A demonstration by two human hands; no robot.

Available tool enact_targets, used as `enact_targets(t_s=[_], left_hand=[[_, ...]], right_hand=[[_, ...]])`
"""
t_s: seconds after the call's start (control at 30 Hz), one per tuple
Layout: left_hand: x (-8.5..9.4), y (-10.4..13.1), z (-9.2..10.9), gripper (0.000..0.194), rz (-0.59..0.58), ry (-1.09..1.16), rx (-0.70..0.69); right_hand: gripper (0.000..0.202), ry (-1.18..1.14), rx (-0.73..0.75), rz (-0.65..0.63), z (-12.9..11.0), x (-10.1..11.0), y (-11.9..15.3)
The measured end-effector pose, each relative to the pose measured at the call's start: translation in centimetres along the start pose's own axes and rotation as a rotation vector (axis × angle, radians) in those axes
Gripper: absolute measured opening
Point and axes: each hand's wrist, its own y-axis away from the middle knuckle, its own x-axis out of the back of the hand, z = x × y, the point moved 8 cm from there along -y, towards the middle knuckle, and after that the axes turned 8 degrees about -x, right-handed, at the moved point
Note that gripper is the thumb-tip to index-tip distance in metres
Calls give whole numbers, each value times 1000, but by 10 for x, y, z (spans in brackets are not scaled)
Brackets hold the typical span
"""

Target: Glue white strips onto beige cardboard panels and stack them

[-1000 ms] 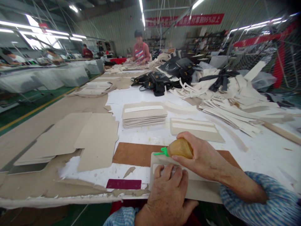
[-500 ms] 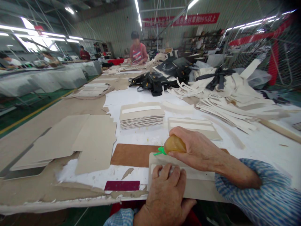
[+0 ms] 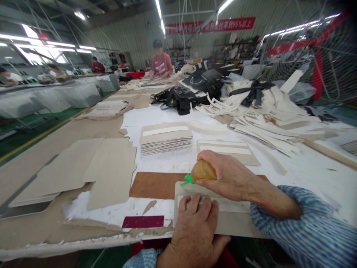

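Observation:
My right hand [image 3: 234, 176] is wrapped round a soft-looking amber bulb [image 3: 203, 170]. A bright green tie or tip [image 3: 187, 180] at the bulb's left end sits over the top left edge of a beige panel [image 3: 237, 225]. Whether it touches the panel, I cannot tell. Flat on the same panel lies my left hand [image 3: 195, 227], fingers stretched out and slightly bent. A pale strip [image 3: 231, 203] crosses the panel, partly covered by both hands. Under the panel's far edge is a brown leather-like strip [image 3: 156, 185].
A neat stack of beige panels [image 3: 167, 138] stands ahead, with another panel pile [image 3: 228, 150] to its right. Loose beige sheets [image 3: 111, 171] lie left. A maroon strip [image 3: 142, 222] rests near the front edge. Black bags [image 3: 181, 98] and pale strips [image 3: 267, 130] heap beyond. A person [image 3: 161, 63] works far ahead.
The whole view has shifted slightly, so things appear a little further left. Both hands keep nearly the same place on the panel, and the bulb stays in my right hand.

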Motion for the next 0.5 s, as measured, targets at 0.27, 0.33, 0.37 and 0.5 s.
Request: enact_targets(t_s=[0.27, 0.33, 0.37, 0.5], left_hand=[[0, 0, 0, 66, 11, -17, -7], [2, -1, 1, 65, 21, -28, -9], [2, -1, 1, 65, 26, -33, -11], [4, -1, 2, 65, 55, -58, -20]], right_hand=[[28, 20, -60, -21, 11, 5, 1], [27, 22, -77, -17, 15, 9, 3], [27, 22, -87, -14, 18, 11, 4], [27, 19, -108, -14, 25, 15, 6]])
